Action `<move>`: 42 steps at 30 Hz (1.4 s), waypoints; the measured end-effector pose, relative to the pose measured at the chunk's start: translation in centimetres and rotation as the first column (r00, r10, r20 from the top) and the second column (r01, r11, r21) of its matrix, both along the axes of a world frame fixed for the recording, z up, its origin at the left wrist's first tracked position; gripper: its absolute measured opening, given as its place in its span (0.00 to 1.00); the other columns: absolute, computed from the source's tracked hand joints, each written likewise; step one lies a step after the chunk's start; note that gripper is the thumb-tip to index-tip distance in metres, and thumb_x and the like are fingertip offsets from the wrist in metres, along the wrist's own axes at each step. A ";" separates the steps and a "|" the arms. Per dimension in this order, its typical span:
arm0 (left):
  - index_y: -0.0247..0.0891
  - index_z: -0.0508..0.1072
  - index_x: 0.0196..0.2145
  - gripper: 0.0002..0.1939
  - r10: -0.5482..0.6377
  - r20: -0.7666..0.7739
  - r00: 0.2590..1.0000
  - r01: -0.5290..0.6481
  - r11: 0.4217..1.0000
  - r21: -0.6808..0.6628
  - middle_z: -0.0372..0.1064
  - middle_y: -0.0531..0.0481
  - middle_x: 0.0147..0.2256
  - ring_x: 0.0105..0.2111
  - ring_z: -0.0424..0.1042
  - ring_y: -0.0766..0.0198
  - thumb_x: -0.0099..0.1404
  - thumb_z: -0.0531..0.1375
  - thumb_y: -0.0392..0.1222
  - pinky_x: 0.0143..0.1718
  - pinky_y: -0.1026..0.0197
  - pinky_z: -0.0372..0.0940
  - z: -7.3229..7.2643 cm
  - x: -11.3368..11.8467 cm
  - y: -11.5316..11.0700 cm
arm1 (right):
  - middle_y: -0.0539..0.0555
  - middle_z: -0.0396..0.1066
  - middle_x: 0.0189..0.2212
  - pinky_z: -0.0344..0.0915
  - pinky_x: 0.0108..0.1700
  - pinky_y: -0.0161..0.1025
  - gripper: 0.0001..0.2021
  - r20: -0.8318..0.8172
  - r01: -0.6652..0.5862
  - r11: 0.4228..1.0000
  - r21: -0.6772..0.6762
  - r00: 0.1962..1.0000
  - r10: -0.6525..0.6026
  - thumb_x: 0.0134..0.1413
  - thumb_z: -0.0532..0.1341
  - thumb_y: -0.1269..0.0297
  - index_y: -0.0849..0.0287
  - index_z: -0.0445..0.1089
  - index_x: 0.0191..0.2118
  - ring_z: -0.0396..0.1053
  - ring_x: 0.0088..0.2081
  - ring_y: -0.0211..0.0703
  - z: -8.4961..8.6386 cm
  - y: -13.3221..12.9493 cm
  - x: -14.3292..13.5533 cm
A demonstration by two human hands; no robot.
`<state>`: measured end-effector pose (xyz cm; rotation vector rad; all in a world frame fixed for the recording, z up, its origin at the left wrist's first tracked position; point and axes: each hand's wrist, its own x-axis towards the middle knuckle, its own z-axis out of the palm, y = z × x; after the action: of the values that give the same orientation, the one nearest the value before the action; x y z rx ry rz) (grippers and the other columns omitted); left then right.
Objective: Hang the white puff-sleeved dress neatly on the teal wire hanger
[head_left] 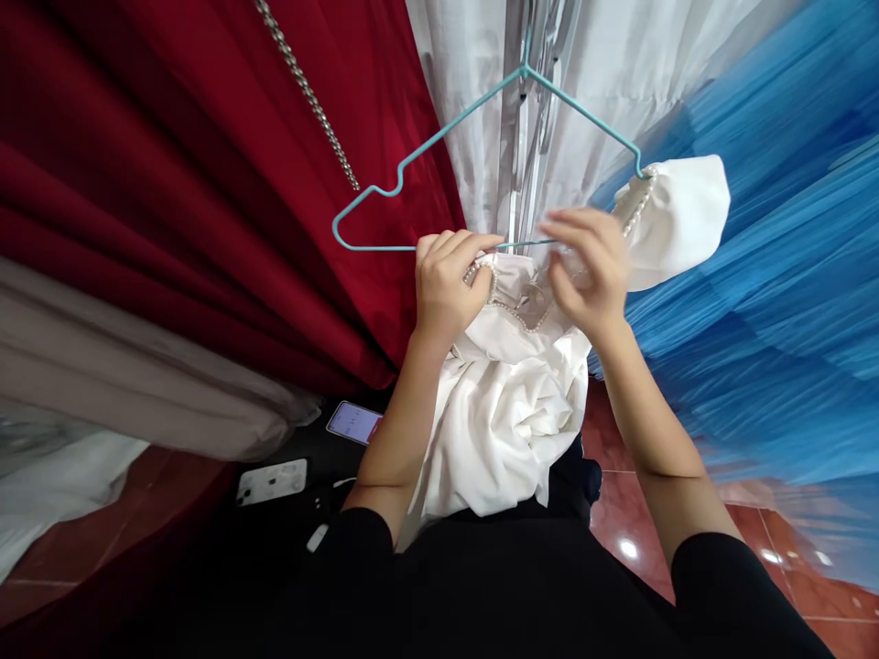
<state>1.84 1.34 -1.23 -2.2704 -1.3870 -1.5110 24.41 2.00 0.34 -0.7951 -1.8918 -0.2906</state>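
Observation:
A light-blue hanger (460, 121) hangs in front of me, its hook end at the top. A white satin dress (504, 439) with pearl trim bunches below the hanger's lower bar. One white part of it, with a pearl strand, hangs at the hanger's right shoulder notch. My left hand (450, 282) is closed around the lower bar and the dress's upper edge beside it. Close to the right part of the bar, over the dress, is my right hand (591, 270). Its thumb and fingers are apart and slightly blurred, with nothing visible gripped between them.
Red drapery (206, 165) hangs at the left, with a beaded chain (309, 96) in front. Blue tulle (775, 302) fills the right. Metal poles (526, 156) and white cloth stand behind the hanger. Two phones, one lit (352, 422) and one white (272, 481), lie at lower left.

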 end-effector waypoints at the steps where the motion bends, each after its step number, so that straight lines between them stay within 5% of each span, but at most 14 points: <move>1: 0.45 0.83 0.48 0.18 0.009 0.006 1.000 -0.009 1.000 0.017 0.82 0.50 0.42 0.42 0.76 0.52 0.67 0.60 0.30 0.56 0.47 0.63 -0.2 0.0 -0.1 | 0.59 0.78 0.59 0.67 0.68 0.66 0.15 -0.084 0.098 0.993 0.070 0.992 -0.092 0.72 0.59 0.63 0.47 0.75 0.59 0.75 0.62 0.59 0.5 0.2 0.7; 4: 0.45 0.83 0.49 0.19 -0.009 0.012 1.000 0.008 0.998 0.055 0.82 0.51 0.41 0.41 0.76 0.52 0.66 0.60 0.30 0.56 0.48 0.63 -0.3 0.0 -0.7 | 0.63 0.79 0.58 0.66 0.69 0.67 0.19 -0.270 0.299 0.942 0.153 0.930 -0.251 0.63 0.68 0.65 0.53 0.76 0.59 0.75 0.62 0.62 2.0 1.1 3.1; 8: 0.45 0.83 0.49 0.19 -0.002 0.019 1.000 0.002 0.999 0.044 0.83 0.51 0.41 0.41 0.76 0.53 0.66 0.60 0.31 0.56 0.47 0.63 0.0 -0.4 -1.0 | 0.57 0.86 0.44 0.76 0.49 0.46 0.19 -0.270 0.264 0.964 -0.010 0.928 -0.257 0.54 0.65 0.79 0.56 0.83 0.48 0.82 0.44 0.50 4.0 2.1 5.3; 13: 0.45 0.84 0.43 0.15 -0.017 0.020 1.000 0.016 1.000 0.014 0.82 0.51 0.41 0.41 0.76 0.53 0.69 0.59 0.31 0.55 0.46 0.63 0.1 -1.4 -0.2 | 0.53 0.80 0.26 0.61 0.32 0.42 0.12 -0.324 0.387 0.922 -0.019 0.870 -0.372 0.58 0.63 0.78 0.59 0.83 0.33 0.71 0.27 0.37 5.5 3.9 7.6; 18: 0.44 0.83 0.45 0.17 -0.062 -0.006 0.998 0.062 0.997 -0.035 0.82 0.51 0.42 0.43 0.77 0.52 0.68 0.59 0.30 0.57 0.46 0.63 0.0 -1.7 0.7 | 0.51 0.76 0.26 0.56 0.26 0.42 0.05 -0.500 0.390 0.915 -0.102 0.776 -0.386 0.55 0.66 0.73 0.56 0.76 0.34 0.66 0.21 0.32 3.1 6.2 11.1; 22: 0.45 0.84 0.45 0.18 -0.061 0.011 0.998 0.061 0.995 -0.079 0.81 0.52 0.41 0.44 0.77 0.53 0.67 0.58 0.29 0.56 0.47 0.64 0.2 -1.3 0.3 | 0.55 0.77 0.25 0.60 0.24 0.44 0.08 -0.586 0.325 0.918 -0.228 0.707 -0.396 0.49 0.66 0.73 0.50 0.71 0.30 0.70 0.22 0.40 -0.5 4.9 12.1; 25: 0.46 0.84 0.45 0.19 -0.080 0.030 0.996 0.083 0.992 -0.098 0.81 0.52 0.42 0.44 0.77 0.54 0.67 0.58 0.28 0.57 0.48 0.63 0.2 -0.7 -0.3 | 0.55 0.78 0.25 0.64 0.25 0.44 0.04 -0.453 0.240 0.922 -0.304 0.815 -0.362 0.50 0.66 0.68 0.50 0.73 0.29 0.72 0.23 0.43 -2.0 2.1 11.1; 27: 0.46 0.84 0.47 0.20 -0.076 0.035 0.996 0.080 0.991 -0.110 0.81 0.52 0.43 0.45 0.77 0.54 0.67 0.57 0.27 0.58 0.48 0.63 0.2 -0.2 -0.4 | 0.53 0.81 0.31 0.73 0.33 0.45 0.04 -0.238 0.140 0.953 -0.270 0.949 -0.206 0.54 0.65 0.65 0.51 0.77 0.36 0.77 0.30 0.45 -2.0 0.0 9.6; 29: 0.46 0.84 0.48 0.21 -0.067 0.038 0.997 0.071 0.990 -0.119 0.81 0.52 0.44 0.46 0.77 0.53 0.67 0.57 0.27 0.58 0.47 0.63 0.1 0.1 -0.4 | 0.51 0.82 0.36 0.77 0.41 0.50 0.07 -0.033 -0.010 0.994 -0.112 0.999 0.007 0.59 0.64 0.66 0.50 0.78 0.41 0.81 0.38 0.48 -1.6 -1.4 7.3; 31: 0.46 0.84 0.48 0.21 -0.070 0.044 0.997 0.074 0.991 -0.113 0.82 0.52 0.44 0.46 0.77 0.54 0.67 0.57 0.27 0.59 0.48 0.63 0.1 0.3 -0.5 | 0.53 0.82 0.45 0.77 0.52 0.58 0.07 0.053 -0.083 0.996 -0.022 0.995 0.084 0.63 0.64 0.64 0.48 0.78 0.45 0.81 0.48 0.53 -1.0 -1.8 4.7; 35: 0.46 0.84 0.48 0.20 -0.084 0.033 0.996 0.086 0.993 -0.083 0.82 0.52 0.45 0.47 0.78 0.55 0.69 0.57 0.28 0.59 0.48 0.63 0.2 0.0 -0.7 | 0.54 0.81 0.51 0.69 0.65 0.65 0.12 0.060 -0.061 0.996 -0.065 0.996 0.065 0.68 0.60 0.62 0.48 0.76 0.52 0.79 0.56 0.57 -0.6 -0.2 0.4; 42: 0.47 0.81 0.47 0.15 -0.032 0.052 0.998 0.033 0.999 -0.032 0.76 0.48 0.61 0.61 0.74 0.49 0.71 0.59 0.30 0.66 0.41 0.64 -0.1 -0.3 -1.1 | 0.51 0.80 0.40 0.69 0.60 0.57 0.12 -0.038 0.003 0.998 -0.067 0.999 -0.006 0.69 0.56 0.64 0.50 0.78 0.47 0.78 0.44 0.49 -2.3 1.0 -1.7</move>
<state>1.55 0.27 -1.35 -2.2999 -1.4050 -1.5785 22.71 3.02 -1.95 -0.8442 -1.8723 -0.2146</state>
